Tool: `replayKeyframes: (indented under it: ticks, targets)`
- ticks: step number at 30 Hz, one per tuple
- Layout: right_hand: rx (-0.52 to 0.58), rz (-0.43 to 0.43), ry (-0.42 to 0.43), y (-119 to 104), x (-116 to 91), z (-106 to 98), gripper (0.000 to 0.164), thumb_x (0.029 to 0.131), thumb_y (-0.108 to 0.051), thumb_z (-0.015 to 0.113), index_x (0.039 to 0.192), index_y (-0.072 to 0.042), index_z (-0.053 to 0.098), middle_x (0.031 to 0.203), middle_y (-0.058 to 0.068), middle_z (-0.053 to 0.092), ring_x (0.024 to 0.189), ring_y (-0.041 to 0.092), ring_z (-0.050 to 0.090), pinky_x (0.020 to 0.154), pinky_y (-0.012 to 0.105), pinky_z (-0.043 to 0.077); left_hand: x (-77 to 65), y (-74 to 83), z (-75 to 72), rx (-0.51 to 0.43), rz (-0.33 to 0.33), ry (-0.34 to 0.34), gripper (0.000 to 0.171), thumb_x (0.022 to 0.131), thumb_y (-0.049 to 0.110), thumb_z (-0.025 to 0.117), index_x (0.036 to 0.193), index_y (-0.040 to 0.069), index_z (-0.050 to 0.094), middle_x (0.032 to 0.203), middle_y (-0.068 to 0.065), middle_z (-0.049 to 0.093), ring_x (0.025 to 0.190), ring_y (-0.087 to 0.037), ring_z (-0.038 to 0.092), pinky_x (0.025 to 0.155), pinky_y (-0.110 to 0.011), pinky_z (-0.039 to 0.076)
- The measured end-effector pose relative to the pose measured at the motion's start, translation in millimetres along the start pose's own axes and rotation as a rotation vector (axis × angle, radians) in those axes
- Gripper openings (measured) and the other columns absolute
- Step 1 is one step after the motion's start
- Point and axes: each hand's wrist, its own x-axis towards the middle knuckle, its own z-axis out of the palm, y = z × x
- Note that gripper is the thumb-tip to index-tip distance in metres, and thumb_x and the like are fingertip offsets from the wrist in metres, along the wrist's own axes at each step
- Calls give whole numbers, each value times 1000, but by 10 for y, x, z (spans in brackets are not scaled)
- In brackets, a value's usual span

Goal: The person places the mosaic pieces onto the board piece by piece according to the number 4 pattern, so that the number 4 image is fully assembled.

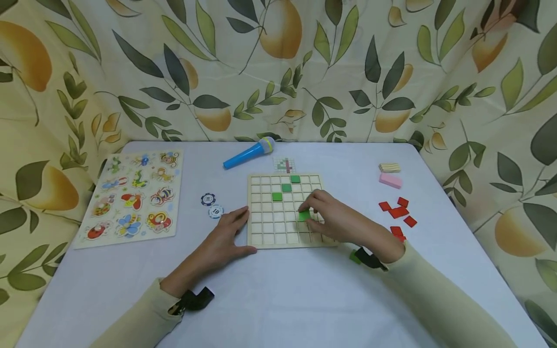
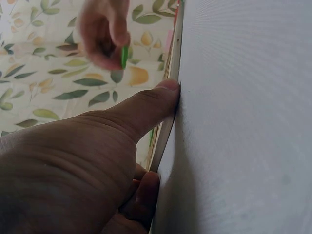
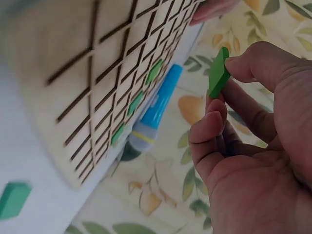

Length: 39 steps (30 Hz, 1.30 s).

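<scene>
A square wooden grid board (image 1: 275, 227) lies on the table, with three green tiles in its cells: one tile (image 1: 295, 179) near the far edge, a second tile (image 1: 286, 187) and a third tile (image 1: 277, 196) in a diagonal. My left hand (image 1: 224, 239) touches the board's left edge with extended fingers, its thumb at the near left corner. Above the board's right half, my right hand (image 1: 337, 217) pinches another green tile (image 3: 219, 73) between thumb and fingers. A loose green tile (image 1: 354, 256) lies under the right wrist, partly hidden.
Several red tiles (image 1: 398, 212) lie to the right, near a pink block (image 1: 390, 181) and pale sticks (image 1: 389, 167). Behind the board are a small patterned card (image 1: 285, 165) and a blue toy microphone (image 1: 248, 153). Two round chips (image 1: 208, 199) and an insect puzzle board (image 1: 143, 227) lie left.
</scene>
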Motion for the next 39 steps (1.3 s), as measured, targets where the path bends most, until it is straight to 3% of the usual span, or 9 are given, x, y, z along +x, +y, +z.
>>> replayKeyframes:
  ticks: [4,12,20,28,31,34,39]
  targets:
    - [-3,-79,-28,-35,343,65,28,98,-11,76,125,-8,72,121,7,65,106,20,64,86,30,61,20,3,12,-13,5,-5,106,82,28,94,166,8,32,178,-6,27,148,-28,43,114,-42,54]
    - [14,-73,-151,-21,841,250,22,103,-17,71,124,-11,74,119,5,66,107,18,64,94,34,60,31,-9,30,-20,19,-19,105,84,30,93,166,8,33,178,-6,27,155,-31,37,119,-45,50]
    - [14,-59,-193,-13,1026,395,17,101,-15,70,118,-14,72,116,3,66,103,16,64,91,31,60,23,-15,35,-20,20,-12,105,83,31,94,167,10,33,178,-4,28,159,-30,33,124,-46,46]
    - [14,-82,-174,-40,1126,443,15,102,-15,72,117,-13,74,118,3,67,112,19,65,98,36,60,13,-64,-19,0,15,-14,105,85,34,92,167,10,31,178,-4,26,161,-31,30,125,-47,45]
    - [11,-133,-148,-31,1045,404,20,103,-15,71,123,-10,75,122,5,70,118,21,65,102,38,59,18,-51,-16,10,15,-20,106,85,34,93,167,9,31,178,-5,26,161,-31,31,124,-47,45]
    - [42,-153,-96,-10,848,257,28,105,-16,69,131,-8,73,128,8,71,115,22,67,97,37,60,20,-36,-7,5,5,-24,107,84,33,93,167,9,30,178,-6,26,160,-32,31,124,-47,46]
    - [176,-14,105,176,229,-165,28,105,-12,67,133,-12,72,128,4,73,100,19,66,84,26,58,6,-17,3,-5,2,-15,108,82,30,94,167,8,30,178,-7,25,160,-33,31,125,-48,45]
